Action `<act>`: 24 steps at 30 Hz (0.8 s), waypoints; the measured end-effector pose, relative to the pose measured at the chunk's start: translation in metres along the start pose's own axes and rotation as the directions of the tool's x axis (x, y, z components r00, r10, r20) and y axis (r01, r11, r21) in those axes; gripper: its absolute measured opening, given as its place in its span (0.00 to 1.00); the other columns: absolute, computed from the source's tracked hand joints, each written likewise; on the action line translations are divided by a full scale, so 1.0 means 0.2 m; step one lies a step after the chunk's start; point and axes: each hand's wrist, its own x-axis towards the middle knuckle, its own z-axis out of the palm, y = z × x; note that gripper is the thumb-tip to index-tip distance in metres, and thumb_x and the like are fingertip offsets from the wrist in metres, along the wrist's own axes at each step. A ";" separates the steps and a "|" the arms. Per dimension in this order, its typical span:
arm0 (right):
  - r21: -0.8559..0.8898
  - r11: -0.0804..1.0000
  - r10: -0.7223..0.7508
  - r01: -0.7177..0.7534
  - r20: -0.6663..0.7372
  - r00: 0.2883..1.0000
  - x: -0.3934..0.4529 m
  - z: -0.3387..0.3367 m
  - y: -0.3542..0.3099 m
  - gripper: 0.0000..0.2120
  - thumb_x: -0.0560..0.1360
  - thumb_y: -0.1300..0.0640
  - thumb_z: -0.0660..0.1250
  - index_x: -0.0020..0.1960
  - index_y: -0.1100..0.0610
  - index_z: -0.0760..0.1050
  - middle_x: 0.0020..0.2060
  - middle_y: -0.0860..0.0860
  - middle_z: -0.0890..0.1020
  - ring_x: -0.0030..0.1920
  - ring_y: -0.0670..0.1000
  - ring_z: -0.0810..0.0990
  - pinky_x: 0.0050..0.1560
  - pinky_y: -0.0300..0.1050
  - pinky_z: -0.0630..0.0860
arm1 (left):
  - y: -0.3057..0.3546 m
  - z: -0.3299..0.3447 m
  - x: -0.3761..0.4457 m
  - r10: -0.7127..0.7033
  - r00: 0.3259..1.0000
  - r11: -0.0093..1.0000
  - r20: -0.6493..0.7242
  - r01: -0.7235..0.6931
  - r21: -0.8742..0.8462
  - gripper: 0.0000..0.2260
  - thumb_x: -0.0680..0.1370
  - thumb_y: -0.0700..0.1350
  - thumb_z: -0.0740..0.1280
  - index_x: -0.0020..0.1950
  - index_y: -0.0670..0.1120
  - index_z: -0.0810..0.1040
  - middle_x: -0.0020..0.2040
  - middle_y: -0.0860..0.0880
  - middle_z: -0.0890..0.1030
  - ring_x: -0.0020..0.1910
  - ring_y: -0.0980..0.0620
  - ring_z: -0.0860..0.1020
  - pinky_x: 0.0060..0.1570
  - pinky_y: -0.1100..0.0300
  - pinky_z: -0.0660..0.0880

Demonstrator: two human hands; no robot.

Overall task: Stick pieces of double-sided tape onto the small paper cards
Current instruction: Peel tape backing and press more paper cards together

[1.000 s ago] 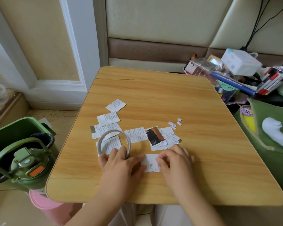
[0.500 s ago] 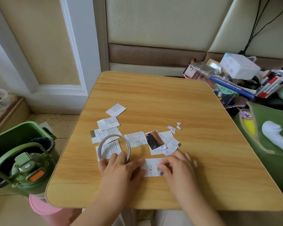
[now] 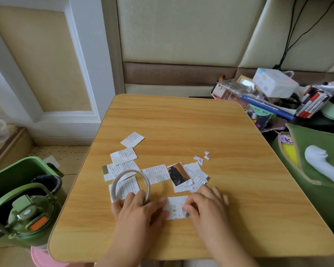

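Both hands work at the near edge of the wooden counter (image 3: 210,132). The left hand (image 3: 137,212) grips the near rim of a tape roll (image 3: 130,186), a thin ring standing tilted on edge, with fingers curled over the rim; its index finger reaches right and presses on the left edge of a small white paper card (image 3: 175,208). The right hand (image 3: 206,207) has its fingers curled down onto the right edge of the same card, the fingertips pinching at something small there; whether that is a tape piece cannot be told. The card lies flat between the two hands and carries a column of printed characters. Behind the hands, more printed cards (image 3: 123,164) lie loosely overlapped on the counter, one partly under the tape roll. A small photo (image 3: 178,174) rests on another cluster of cards just beyond the right hand. Several tiny white scraps (image 3: 201,158) lie apart, farther back and to the right. On the floor at the left stand a green bin (image 3: 12,174) and a green bottle (image 3: 27,218) with a carry handle. To the right of the counter is a pile of stationery (image 3: 278,97) and a green cushion (image 3: 316,160).
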 end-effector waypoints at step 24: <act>0.028 0.999 -0.040 0.039 0.018 0.999 0.00 0.06 -0.07 0.12 0.58 0.52 0.75 0.28 0.45 0.71 0.30 0.41 0.71 0.34 0.48 0.76 0.38 0.33 0.57 | 0.02 -0.03 0.00 0.004 1.000 1.000 0.023 -0.004 0.018 0.15 0.70 0.61 0.59 0.43 0.61 0.84 0.33 0.57 0.66 0.34 0.51 0.73 0.39 0.57 0.48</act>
